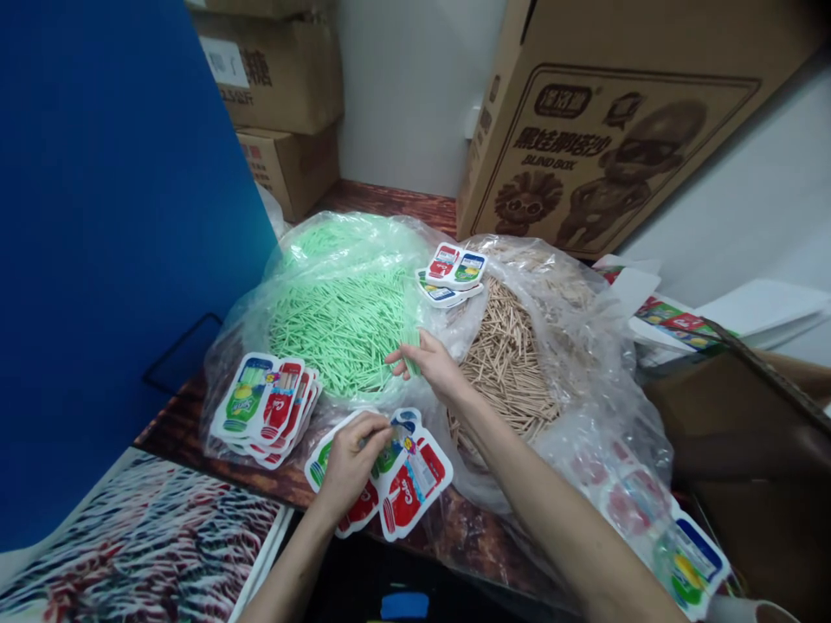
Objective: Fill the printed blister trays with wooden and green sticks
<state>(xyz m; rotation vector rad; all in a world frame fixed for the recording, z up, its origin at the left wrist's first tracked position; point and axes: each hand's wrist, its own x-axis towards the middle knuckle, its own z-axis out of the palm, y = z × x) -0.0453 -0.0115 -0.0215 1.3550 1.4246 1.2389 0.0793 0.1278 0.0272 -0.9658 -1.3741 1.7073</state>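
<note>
So the right hand is pinching a little bundle of green sticks by the bagged green pile. Left hand is curled over the front cards, can't tell if it's gripping anything. Left stack looks filled, front red window looks empty, loads of green and brown sticks left. Wood-look counter, cardboard boxes behind.

A flat, deep-blue panel fills the left side beside stacked brown cardboard boxes, with a large brown cardboard box printed "BLIND BOX" at upper right and a pale grey wall between.
</note>
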